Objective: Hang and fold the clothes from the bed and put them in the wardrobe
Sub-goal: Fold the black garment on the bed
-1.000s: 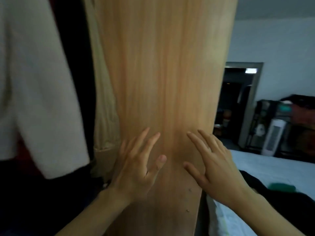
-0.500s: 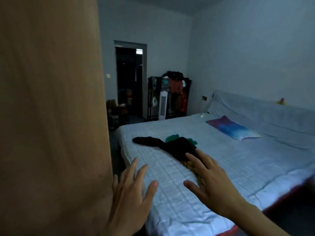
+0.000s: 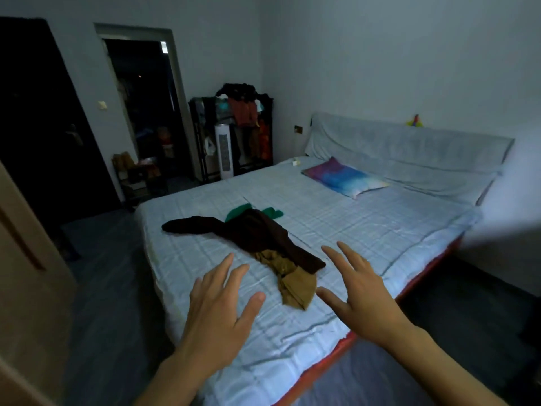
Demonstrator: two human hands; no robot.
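A pale blue checked bed fills the middle of the view. On it lies a dark brown garment with one sleeve stretched left. A tan garment pokes out from under its near end, and a green one shows behind it. My left hand hovers open over the sheet, left of the tan garment. To the right of that garment, my right hand is spread open and holds nothing. The wooden wardrobe door stands at the far left edge.
A colourful pillow lies near the covered headboard. Behind the bed stand a laden clothes rack, a white tower fan and an open doorway. Dark floor runs along the bed's left side.
My view has swung right, from the wardrobe door to the bed. Both hands stayed open and now hover over the clothes on the sheet.
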